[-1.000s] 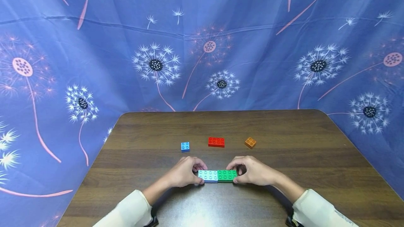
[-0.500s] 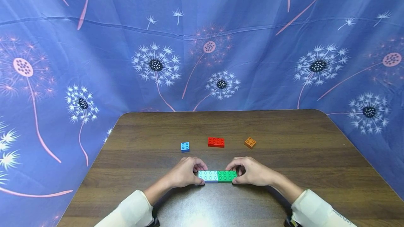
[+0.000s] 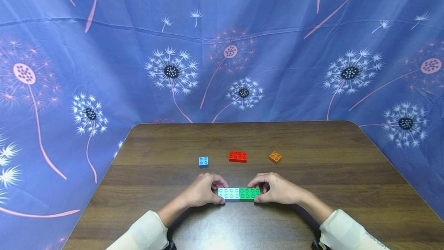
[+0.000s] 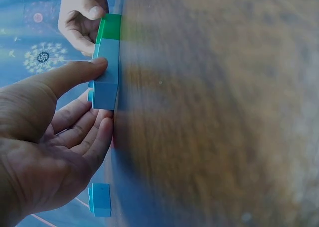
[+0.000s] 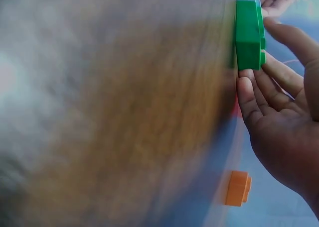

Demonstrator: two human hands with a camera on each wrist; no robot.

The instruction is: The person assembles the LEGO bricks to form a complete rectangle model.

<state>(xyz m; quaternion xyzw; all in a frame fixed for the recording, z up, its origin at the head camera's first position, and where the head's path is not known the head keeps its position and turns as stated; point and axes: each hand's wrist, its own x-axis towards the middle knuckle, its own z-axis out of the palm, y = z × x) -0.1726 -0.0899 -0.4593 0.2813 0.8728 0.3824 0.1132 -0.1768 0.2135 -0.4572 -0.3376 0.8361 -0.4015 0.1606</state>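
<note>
Readable text: none | right sleeve (image 3: 347, 230): dark marks (image 3: 376, 240), possibly lettering, too small to read

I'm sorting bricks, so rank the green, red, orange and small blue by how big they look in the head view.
1. Green brick, though nearer the camera
2. Red brick
3. Orange brick and small blue brick: too alike to rank

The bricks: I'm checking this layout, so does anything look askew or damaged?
The orange brick sits turned at an angle, while the red brick lies roughly square to the far edge of the table. The green brick and long blue brick line up end to end. No damage shows.
</note>
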